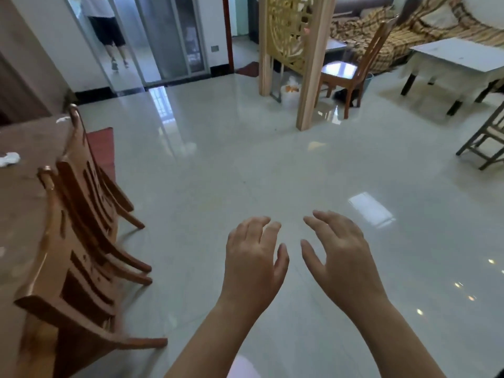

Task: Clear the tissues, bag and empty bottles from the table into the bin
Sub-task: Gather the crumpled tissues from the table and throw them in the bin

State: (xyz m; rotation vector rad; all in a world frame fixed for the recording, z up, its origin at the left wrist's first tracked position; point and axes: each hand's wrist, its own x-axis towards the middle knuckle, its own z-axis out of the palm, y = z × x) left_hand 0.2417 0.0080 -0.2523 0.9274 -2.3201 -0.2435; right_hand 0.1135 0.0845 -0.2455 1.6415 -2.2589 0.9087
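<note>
Both my hands hover over the shiny tiled floor, palms down, fingers relaxed, holding nothing: my left hand (pixel 253 257) and my right hand (pixel 341 257) sit side by side. The brown table (pixel 19 208) lies at the far left. A crumpled white tissue (pixel 9 159) rests on it, and another white scrap (pixel 63 119) lies near its far corner. A white bin (pixel 290 95) with light rubbish inside stands on the floor beside the carved wooden screen (pixel 294 42). No bottle or bag shows on the table.
Two wooden chairs (pixel 81 227) stand tucked along the table's right side. A third chair (pixel 351 69) is behind the screen, a white table (pixel 458 64) and a folding chair (pixel 488 137) at the right. A person's legs (pixel 114 42) show by the glass doors.
</note>
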